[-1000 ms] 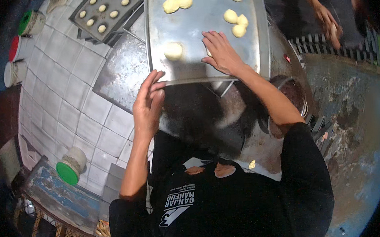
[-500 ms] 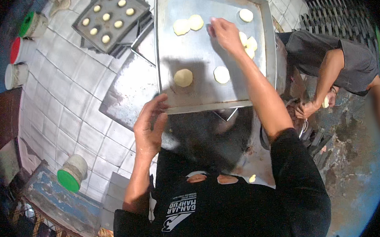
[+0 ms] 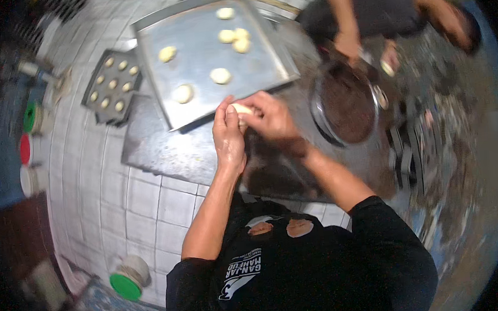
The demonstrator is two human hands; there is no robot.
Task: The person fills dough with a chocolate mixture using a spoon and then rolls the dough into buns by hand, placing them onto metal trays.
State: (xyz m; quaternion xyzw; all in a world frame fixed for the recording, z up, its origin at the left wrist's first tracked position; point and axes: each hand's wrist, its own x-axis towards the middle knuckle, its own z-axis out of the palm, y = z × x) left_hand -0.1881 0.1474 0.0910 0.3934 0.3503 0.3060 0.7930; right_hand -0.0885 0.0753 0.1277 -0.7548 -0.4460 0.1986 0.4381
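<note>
My left hand (image 3: 228,136) and my right hand (image 3: 270,118) meet just off the near edge of a large metal baking tray (image 3: 188,29). Between their fingers is a pale yellow piece of dough (image 3: 240,108), partly covered by the fingers. On the tray, one dough round (image 3: 220,76) and another dough round (image 3: 183,93) lie nearest to my hands. Farther off are a single dough piece (image 3: 167,54) at the left, a touching dough cluster (image 3: 241,45) at the right, and a lone dough round (image 3: 225,13) behind it.
At the left, a smaller dark tray (image 3: 90,98) holds several small dough balls. To the right stands a round pan (image 3: 347,108) with dark brown contents. A co-worker's hand (image 3: 348,45) reaches to it; their other hand (image 3: 391,56) holds dough. Lidded tubs (image 3: 131,276) stand on white tiles.
My right hand has come back from the tray, and both hands now hold dough together. Of the touching pair at the tray's far left, one piece remains. The view has turned.
</note>
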